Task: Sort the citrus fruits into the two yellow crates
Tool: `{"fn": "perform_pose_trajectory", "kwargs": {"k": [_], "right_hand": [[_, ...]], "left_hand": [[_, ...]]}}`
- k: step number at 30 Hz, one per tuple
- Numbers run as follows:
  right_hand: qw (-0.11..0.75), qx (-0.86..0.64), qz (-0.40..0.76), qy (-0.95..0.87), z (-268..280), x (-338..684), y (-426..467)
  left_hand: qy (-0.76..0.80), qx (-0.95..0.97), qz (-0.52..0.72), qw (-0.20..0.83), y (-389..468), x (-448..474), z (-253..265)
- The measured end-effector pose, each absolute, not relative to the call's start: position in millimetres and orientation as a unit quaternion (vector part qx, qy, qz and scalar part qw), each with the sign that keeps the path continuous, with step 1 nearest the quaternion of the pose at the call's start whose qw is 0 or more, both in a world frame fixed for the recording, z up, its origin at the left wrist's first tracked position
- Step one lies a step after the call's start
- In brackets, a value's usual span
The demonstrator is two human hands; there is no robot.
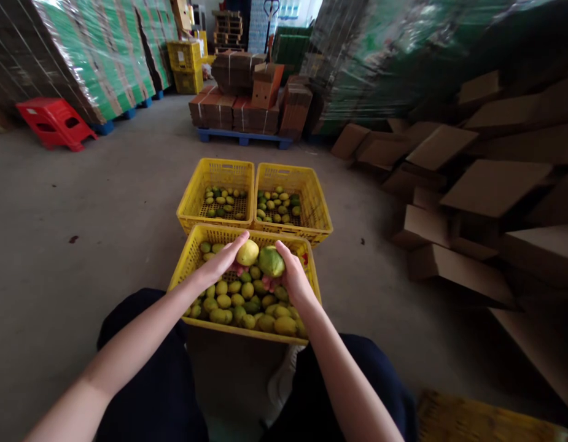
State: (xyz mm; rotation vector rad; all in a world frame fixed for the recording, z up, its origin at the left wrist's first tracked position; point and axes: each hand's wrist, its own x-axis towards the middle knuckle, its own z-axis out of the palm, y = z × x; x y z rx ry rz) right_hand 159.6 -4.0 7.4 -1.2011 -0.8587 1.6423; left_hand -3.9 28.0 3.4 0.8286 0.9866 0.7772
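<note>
One round yellow fruit [247,252] fills the left hand [227,258], one green fruit [271,262] the right hand [291,273]; fingers seem half-curled beneath, near the nearest yellow plastic crate's [242,332] far edge.

Head cam looked forward and down from above the wearer's knees [380,368]; front crate [265,336] near, blue pallet [244,134] farther.

Entry from above

At center, the front yellow crate [188,261] bars sideways entry; between the forearms [140,334], a hand could drop onto the near lemons [237,300]. The left hand [228,255] and right hand [291,271] block the far side. Beyond stand two rear crates [312,199]; cardboard boxes [495,185] crowd the right edge.
</note>
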Motion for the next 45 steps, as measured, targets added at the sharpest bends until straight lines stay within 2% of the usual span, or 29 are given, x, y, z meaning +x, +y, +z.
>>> {"fn": "perform_pose_trajectory", "kwargs": {"k": [5,11,16,21,25,32,36,42,45], "right_hand": [[0.404,-0.495,0.706,-0.304,8,160,0],[0.516,-0.383,0.739,-0.203,10,161,5],[0.571,-0.343,0.729,-0.154,8,157,8],[0.549,-0.358,0.741,-0.148,6,151,6],[0.574,-0.389,0.714,-0.099,6,150,6],[0.56,-0.43,0.702,-0.099,4,148,8],[0.529,-0.399,0.743,-0.093,7,150,8],[0.566,-0.409,0.711,-0.079,12,152,6],[0.543,-0.411,0.729,-0.07,13,153,5]], "left_hand": [[0.443,0.318,0.335,0.769,30,-1,1],[0.396,0.194,0.468,0.766,30,3,14],[0.313,0.154,0.484,0.802,29,0,20],[0.313,0.183,0.477,0.8,27,4,16],[0.321,0.196,0.506,0.776,23,9,17],[0.377,0.142,0.499,0.767,25,8,14],[0.361,0.119,0.481,0.79,26,7,14],[0.367,0.099,0.511,0.771,22,6,21],[0.341,0.104,0.513,0.781,21,4,20]]}}
